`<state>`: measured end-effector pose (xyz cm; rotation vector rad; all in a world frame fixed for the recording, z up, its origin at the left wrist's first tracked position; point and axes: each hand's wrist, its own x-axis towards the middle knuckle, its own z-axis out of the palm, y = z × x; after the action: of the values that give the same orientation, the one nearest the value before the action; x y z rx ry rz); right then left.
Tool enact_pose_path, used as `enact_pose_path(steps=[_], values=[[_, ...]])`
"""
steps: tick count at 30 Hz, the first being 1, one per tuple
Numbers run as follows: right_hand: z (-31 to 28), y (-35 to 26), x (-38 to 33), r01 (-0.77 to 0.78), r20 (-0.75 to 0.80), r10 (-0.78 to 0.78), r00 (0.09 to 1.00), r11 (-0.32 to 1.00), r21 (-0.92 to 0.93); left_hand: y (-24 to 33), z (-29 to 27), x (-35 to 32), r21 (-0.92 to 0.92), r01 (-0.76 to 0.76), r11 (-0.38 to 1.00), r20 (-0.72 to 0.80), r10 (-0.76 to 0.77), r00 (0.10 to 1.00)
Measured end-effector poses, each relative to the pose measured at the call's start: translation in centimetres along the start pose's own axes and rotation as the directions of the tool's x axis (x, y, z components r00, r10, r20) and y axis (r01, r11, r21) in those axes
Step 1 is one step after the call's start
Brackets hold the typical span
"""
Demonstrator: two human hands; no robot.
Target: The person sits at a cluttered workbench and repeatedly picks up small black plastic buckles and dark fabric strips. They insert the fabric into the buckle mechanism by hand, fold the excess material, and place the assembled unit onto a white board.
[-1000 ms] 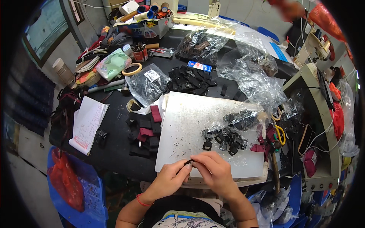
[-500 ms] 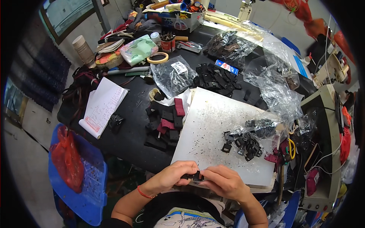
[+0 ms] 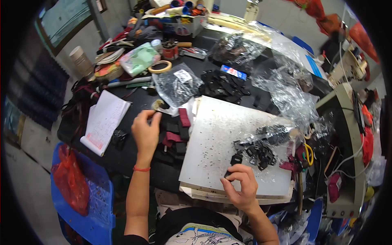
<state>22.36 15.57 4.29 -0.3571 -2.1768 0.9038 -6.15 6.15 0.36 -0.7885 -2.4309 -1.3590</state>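
My left hand [image 3: 145,130] reaches out over the black table [image 3: 134,153], left of a stack of red and black pieces [image 3: 177,136]. Its thumb and forefinger are pinched together; whether anything sits between them is too small to tell. My right hand [image 3: 241,184] rests on the near edge of the speckled white board [image 3: 220,130], with its fingers closed on a small black piece [image 3: 228,173]. Just beyond it on the board lies a pile of black clips [image 3: 259,153], partly under clear plastic.
A white notebook [image 3: 105,120] lies at the table's left edge. Behind the board are a clear bag of black parts [image 3: 177,83], loose black parts [image 3: 222,83], a tape roll [image 3: 159,66] and crumpled plastic bags [image 3: 286,94]. Yellow-handled scissors [image 3: 308,153] lie right. A blue chair holding a red bag [image 3: 71,183] stands lower left.
My hands were together in front of me on a small black piece. Since then the left hand has moved away up and left over the table; the right stays at the board's near edge.
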Motion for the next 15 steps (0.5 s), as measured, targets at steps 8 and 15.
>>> enact_pose_path(steps=[8,15], values=[[0.3,-0.6,-0.5,-0.245,-0.022,0.26,0.965,0.934,0.261,8.4,-1.7,-3.4,-0.575,0.048,0.816,0.061,-0.015,0.998],[1.4,-2.6,0.5,-0.443,0.009,0.472,0.881,0.819,0.364,11.4,-2.3,-10.4,-0.637,0.596,0.488,0.627,-0.121,0.77]])
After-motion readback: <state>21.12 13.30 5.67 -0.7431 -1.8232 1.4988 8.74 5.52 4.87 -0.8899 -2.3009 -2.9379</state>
